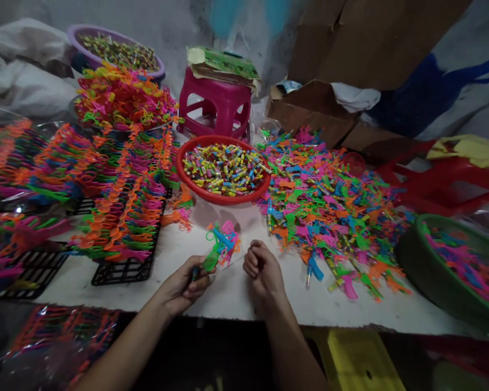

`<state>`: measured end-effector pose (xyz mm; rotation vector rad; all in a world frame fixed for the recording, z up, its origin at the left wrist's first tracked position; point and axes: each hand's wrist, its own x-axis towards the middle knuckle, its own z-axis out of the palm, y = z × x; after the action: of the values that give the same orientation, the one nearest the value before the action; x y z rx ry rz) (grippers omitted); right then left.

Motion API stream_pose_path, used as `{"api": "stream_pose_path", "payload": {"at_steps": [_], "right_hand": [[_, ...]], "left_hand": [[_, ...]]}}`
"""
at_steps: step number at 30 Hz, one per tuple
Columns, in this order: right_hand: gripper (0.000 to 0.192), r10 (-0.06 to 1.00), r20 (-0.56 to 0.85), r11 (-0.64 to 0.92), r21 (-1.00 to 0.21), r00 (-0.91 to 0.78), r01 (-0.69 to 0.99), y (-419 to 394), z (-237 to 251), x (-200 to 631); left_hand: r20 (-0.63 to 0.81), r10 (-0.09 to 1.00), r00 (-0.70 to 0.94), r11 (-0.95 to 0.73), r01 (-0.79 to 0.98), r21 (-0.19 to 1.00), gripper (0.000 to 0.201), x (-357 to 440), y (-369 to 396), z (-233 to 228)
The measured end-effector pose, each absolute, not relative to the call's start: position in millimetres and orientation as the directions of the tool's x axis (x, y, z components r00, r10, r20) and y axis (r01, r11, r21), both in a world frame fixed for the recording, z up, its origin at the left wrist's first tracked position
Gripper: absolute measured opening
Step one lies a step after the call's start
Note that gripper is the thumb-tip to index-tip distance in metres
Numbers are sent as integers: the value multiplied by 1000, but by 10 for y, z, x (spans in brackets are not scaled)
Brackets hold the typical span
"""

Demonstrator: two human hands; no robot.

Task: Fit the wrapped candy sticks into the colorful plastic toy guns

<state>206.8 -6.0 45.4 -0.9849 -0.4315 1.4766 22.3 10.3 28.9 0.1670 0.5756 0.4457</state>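
Near the table's front edge, my left hand (191, 285) grips a green plastic toy gun (212, 261) between thumb and fingers. A small dark piece also shows at these fingers; its kind is unclear. To the right, my right hand (264, 271) is closed with its fingers curled in, and whatever they may hold is hidden. Just beyond both hands lies a small heap of blue, pink and orange toy guns (227, 239). Behind that stands a red basin (224, 198) full of small tubes (228, 168) with yellow, pink and blue labels.
Toy guns fitted with tubes (321, 201) spread over the table's right side, beside a green tub (411, 255). Black racks (124, 271) packed with toy guns stand left. Behind are a purple basin (71, 38), a magenta stool (218, 100) and a cardboard box (313, 108).
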Motion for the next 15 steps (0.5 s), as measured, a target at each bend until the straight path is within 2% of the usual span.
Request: {"api": "stream_pose_path", "payload": {"at_steps": [2, 4, 7, 9, 12, 15], "right_hand": [[12, 932, -280, -161, -889, 229, -429, -54, 369, 2096], [23, 945, -272, -204, -924, 183, -324, -42, 310, 2090], [32, 951, -309, -281, -872, 5, -401, -16, 287, 2039], [31, 950, -310, -288, -827, -36, -484, 6, 294, 2016], [25, 948, -319, -275, -816, 0, -509, 34, 287, 2047], [26, 945, -314, -244, -860, 88, -448, 45, 232, 2127]], "left_hand": [[-489, 447, 749, 894, -371, 250, 28, 232, 100, 336], [-489, 462, 740, 887, -388, 251, 27, 249, 95, 375], [-490, 470, 734, 883, -394, 257, 28, 279, 93, 386], [-491, 458, 741, 889, -381, 256, 30, 289, 99, 363], [-503, 485, 715, 874, -399, 276, 32, 284, 116, 316], [-547, 605, 579, 796, -469, 384, 24, 267, 134, 270]]}}
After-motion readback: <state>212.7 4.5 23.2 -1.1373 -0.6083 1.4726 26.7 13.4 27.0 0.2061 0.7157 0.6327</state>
